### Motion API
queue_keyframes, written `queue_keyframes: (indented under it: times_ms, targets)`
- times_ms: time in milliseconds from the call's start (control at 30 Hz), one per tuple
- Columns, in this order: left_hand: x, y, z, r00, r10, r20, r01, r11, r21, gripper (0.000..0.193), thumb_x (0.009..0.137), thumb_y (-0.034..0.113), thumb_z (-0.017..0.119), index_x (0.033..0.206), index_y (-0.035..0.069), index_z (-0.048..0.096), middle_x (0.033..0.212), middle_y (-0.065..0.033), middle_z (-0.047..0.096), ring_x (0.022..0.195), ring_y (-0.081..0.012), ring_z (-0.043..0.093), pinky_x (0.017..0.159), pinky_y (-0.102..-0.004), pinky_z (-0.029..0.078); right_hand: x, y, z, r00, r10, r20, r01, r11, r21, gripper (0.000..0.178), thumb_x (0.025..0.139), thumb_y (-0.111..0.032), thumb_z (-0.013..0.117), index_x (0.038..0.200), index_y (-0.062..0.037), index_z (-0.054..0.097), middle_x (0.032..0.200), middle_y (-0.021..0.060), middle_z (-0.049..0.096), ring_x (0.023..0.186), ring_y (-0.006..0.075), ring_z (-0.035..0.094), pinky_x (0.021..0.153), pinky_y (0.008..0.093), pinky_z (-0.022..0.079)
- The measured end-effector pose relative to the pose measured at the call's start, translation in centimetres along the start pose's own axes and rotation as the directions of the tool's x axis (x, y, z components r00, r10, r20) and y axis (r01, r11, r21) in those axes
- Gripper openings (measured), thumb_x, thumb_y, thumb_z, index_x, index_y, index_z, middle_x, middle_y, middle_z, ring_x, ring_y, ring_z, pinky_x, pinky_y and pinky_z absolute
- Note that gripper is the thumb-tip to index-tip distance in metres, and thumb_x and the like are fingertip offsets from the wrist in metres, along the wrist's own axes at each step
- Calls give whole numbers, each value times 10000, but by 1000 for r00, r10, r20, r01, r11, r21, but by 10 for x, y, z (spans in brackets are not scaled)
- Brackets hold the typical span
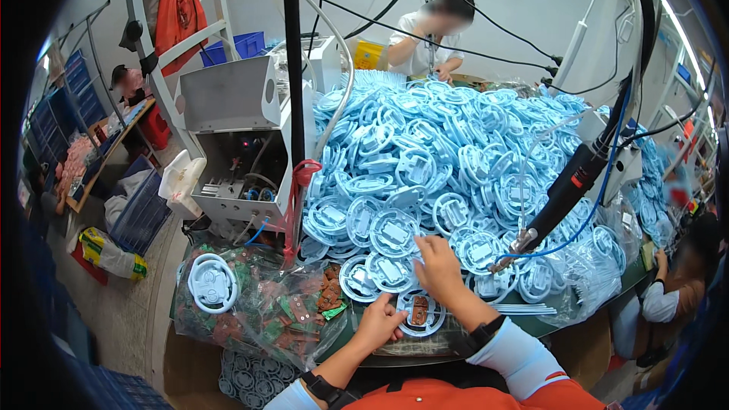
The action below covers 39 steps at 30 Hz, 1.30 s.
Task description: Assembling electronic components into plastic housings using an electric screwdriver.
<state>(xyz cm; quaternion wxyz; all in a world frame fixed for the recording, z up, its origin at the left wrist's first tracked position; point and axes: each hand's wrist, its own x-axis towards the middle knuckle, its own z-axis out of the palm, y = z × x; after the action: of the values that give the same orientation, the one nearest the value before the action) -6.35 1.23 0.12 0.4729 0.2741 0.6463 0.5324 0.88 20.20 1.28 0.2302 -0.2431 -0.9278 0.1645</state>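
A light blue plastic toy steering wheel [437, 325] lies at the table's near edge with a brown circuit board [419, 310] set in its middle. My left hand [380, 322] grips its left rim between thumb and fingers. Above it, my right hand [440, 269] is raised by the near edge of the pile, its bent thumb and forefinger apart, with nothing visible between them. Beside my hands lie more blue wheels [395, 232], heaped into a large pile. A black power screwdriver [566, 190] hangs at a slant to the right of my right hand.
To the left, a clear bag [262, 300] holds green and brown circuit boards, with one wheel [213, 282] on top. A grey machine [243, 159] stands behind it, next to a black pole [292, 68]. White sticks [524, 309] lie at right. Across the pile sits another person [429, 38].
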Motion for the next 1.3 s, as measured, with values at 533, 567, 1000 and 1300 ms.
queue_keyframes:
  times_ms: [533,567,1000,1300]
  targets:
    - [-11,-3,2,1000,-3,20,2,1000,30,547,905,100,675,1382,-61,458,661,-52,632,501,-122,626,415,-262,465,38,-38,31,940,-156,302,219,957,-188,820,768,-698,648,1440,-257,481,1586,137,267,1464,408,213,1009,750,300]
    - [-10,-3,3,1000,0,25,-1,999,35,547,905,100,675,1382,-61,458,661,-52,632,501,-122,626,415,-262,465,36,-39,29,945,-137,297,205,956,-211,837,759,-699,656,1446,-258,471,1578,144,279,1461,406,220,1011,749,290]
    - [-2,-6,4,997,81,2,-80,981,176,569,905,62,653,1418,-25,421,706,-66,623,480,-124,596,397,-254,456,-91,-8,-80,967,-220,-126,235,965,119,230,814,-183,759,979,-50,669,942,117,652,867,304,624,748,403,490]
    - [-7,-1,20,979,156,-129,-107,941,322,528,908,18,595,1405,-26,423,717,-61,599,468,-94,528,369,-253,412,-213,99,-139,853,173,-493,-250,964,-94,156,803,-128,721,848,-43,598,829,135,587,788,341,585,693,425,473]
